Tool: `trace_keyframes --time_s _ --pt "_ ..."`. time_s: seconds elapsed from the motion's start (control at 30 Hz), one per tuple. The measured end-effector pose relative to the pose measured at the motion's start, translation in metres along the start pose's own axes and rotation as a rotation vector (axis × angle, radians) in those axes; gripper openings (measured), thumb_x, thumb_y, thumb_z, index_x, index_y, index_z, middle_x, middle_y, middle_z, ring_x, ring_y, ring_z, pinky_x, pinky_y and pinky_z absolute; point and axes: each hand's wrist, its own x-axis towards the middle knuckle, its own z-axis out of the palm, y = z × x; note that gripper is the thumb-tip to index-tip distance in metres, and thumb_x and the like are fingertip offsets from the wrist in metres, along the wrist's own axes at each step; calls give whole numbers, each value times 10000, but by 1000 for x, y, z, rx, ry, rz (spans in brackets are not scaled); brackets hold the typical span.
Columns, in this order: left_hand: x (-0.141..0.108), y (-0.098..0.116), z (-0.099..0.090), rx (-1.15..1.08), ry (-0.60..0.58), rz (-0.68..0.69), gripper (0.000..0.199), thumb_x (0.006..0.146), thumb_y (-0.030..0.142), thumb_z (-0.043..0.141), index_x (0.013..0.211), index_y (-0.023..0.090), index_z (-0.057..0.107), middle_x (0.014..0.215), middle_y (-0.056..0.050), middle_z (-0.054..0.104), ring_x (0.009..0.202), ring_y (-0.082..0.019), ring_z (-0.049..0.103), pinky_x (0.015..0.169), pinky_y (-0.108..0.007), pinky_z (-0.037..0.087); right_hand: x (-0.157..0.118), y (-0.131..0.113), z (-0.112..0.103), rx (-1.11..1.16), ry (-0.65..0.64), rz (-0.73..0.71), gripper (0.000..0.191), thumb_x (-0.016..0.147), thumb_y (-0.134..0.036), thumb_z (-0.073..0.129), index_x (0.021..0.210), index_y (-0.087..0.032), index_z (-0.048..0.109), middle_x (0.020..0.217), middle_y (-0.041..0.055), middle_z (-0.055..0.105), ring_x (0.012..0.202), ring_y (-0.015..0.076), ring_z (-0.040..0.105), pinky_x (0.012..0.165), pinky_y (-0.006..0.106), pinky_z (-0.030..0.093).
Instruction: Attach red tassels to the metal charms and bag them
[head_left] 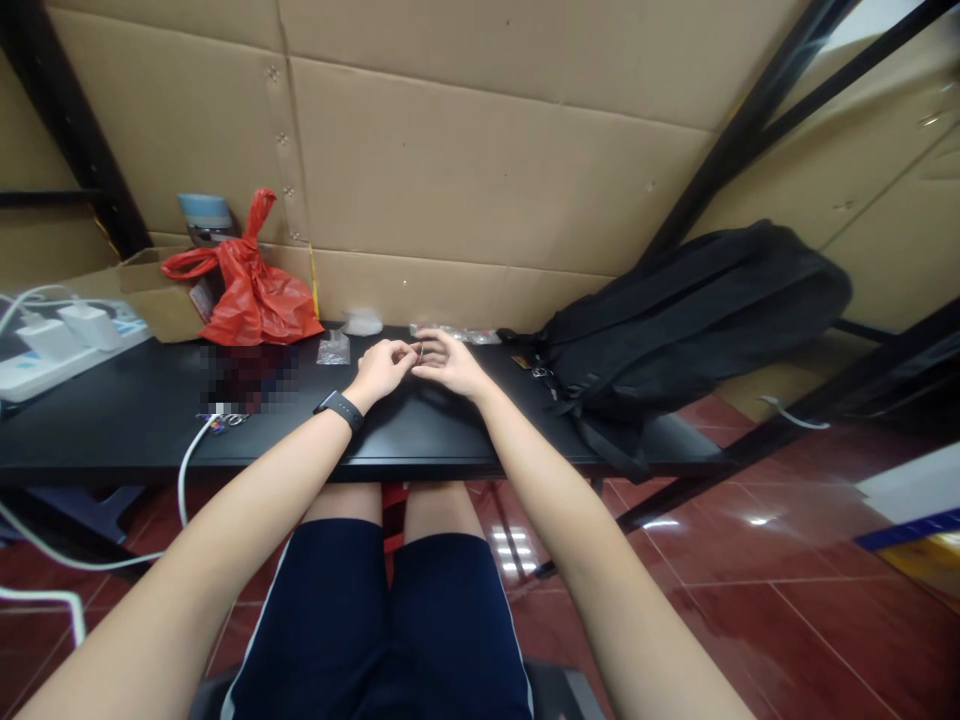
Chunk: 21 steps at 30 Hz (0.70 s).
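My left hand (pixel 385 367), with a black watch (pixel 341 408) on its wrist, is over the black tabletop, its thumb and fingers closed in a pinch. Facing it, my right hand (pixel 451 366) has its fingers curved, with the fingertips meeting those of the left. A tiny, thin, pale and reddish thing (pixel 420 353) shows between the fingertips; it is too small to name. Just left of my hands lies a small clear plastic bag (pixel 334 348). Behind them are a crumpled whitish plastic piece (pixel 362 322) and a strip of clear packets (pixel 465 335).
A black backpack (pixel 697 310) leans at the table's right end. On the left stand a knotted red plastic bag (pixel 259 295), a cardboard box (pixel 157 300), a blue-lidded container (pixel 205 212) and a power strip (pixel 67 365) with plugs. A white cable (pixel 182 480) hangs over the front edge.
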Motion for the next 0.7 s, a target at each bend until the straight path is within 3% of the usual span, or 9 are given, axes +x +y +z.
trace_keyframes --time_s 0.23,0.4,0.57,0.7 --pt "-2 3 -1 60 23 19 208 949 345 561 942 238 740 1041 -55 698 981 -227 637 839 -355 449 2 5 -3 44 -7 25 604 574 -338 937 1057 -228 593 1056 54 717 907 193 704 896 375 601" --pt "1 -2 1 25 18 -11 220 949 355 554 906 234 733 993 -50 693 956 -225 632 829 -347 454 1 3 -2 35 8 30 613 571 -316 935 1087 -222 619 1158 71 680 934 206 715 914 387 601" --pt "5 -10 7 -64 3 87 199 920 350 590 902 215 735 944 -38 716 909 -202 632 815 -311 471 2 5 -6 -16 64 44 588 570 -306 935 1060 -204 627 1064 63 694 933 216 720 928 409 600" --pt "7 -16 10 -138 9 146 211 929 337 574 896 206 736 937 -28 737 885 -186 635 839 -302 481 0 2 -8 -17 24 46 597 580 -298 931 1087 -201 631 1093 73 692 921 216 725 923 419 606"
